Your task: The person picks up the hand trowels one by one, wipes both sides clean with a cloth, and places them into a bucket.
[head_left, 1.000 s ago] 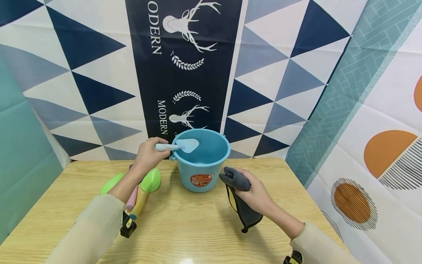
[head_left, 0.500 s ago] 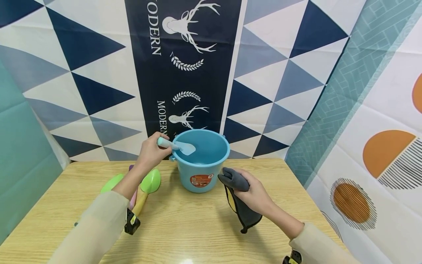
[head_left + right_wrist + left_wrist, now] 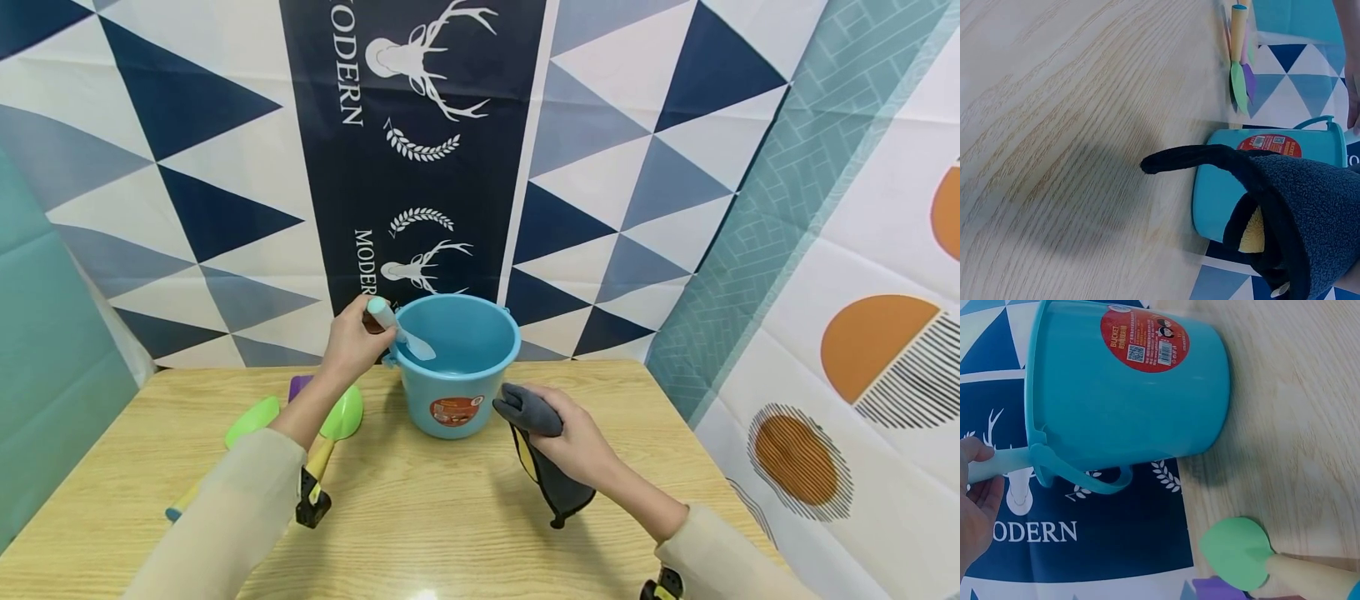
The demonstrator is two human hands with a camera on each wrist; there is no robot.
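Grey cloth is gripped by the right hand; left hand pinches a trowel.

Pale wood-grain table — things toward back and left
From my distant seat I see a blue bucket upright near the back edge — and left of it, a yellow-handled green scoop, a purple blade and a second green head, all partly hidden.

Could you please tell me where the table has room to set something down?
The table is bare in front of the blue bucket, between the left sleeve and dark cloth, and right of the right hand. Shovels crowd the left part.
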